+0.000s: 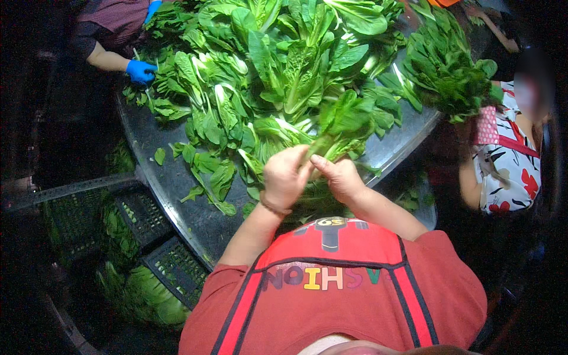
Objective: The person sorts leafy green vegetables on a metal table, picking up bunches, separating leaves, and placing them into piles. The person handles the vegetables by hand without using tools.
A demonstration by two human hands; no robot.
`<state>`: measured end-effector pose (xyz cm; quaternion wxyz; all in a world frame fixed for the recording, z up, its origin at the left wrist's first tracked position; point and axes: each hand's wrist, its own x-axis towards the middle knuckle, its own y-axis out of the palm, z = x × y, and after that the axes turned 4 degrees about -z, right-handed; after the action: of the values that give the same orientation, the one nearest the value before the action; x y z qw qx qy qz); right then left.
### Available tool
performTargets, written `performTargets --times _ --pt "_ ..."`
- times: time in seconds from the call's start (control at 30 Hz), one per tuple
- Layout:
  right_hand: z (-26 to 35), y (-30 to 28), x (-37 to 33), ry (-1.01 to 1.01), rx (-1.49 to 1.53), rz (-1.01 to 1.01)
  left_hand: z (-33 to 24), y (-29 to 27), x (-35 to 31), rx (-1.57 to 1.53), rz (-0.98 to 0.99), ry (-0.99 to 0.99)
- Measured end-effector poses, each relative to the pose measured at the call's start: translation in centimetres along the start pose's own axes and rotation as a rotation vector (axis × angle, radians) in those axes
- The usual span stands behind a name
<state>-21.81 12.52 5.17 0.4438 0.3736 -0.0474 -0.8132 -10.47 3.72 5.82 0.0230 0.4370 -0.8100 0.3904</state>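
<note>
Just in front of my chest, over the near edge of the table, my two hands meet at the stalk end of a leafy green (346, 117). Its leaves point away from me and are slightly blurred. My left hand (285, 178) is closed around the base, wearing a band at the wrist. Beside it, my right hand (342, 177) grips the same stalk, its thumb lying along it. Beyond my hands, a large heap of leafy greens (296, 77) with pale stalks covers much of the dark metal table (160, 142).
Black plastic crates (174, 269) stand low at the left, with a pale green cabbage-like bundle (151, 296) beside them. A co-worker's blue-gloved hand (141, 71) touches the heap at upper left. At right, another person in a flowered top (512, 160) stands by a big bunch of greens (444, 65).
</note>
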Motion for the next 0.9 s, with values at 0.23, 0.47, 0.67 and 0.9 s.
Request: performTargets --times 0.23,0.47,0.67,0.9 --pt "0.4 -5.3 0.7 -0.185 -0.270 -0.324 3.4 0.8 2.4 0.092 0.159 0.068" --pt "2.9 -8.1 2.0 -0.042 0.006 -0.230 9.1 -0.2 3.4 0.543 0.411 0.230" --pt "4.4 -8.7 1.8 0.000 0.359 -0.200 5.8 -6.5 4.9 0.508 0.237 0.083" --pt "4.6 -8.4 3.1 -0.015 0.465 -0.292 5.5 -4.1 -0.2 -0.848 -0.019 -0.997"
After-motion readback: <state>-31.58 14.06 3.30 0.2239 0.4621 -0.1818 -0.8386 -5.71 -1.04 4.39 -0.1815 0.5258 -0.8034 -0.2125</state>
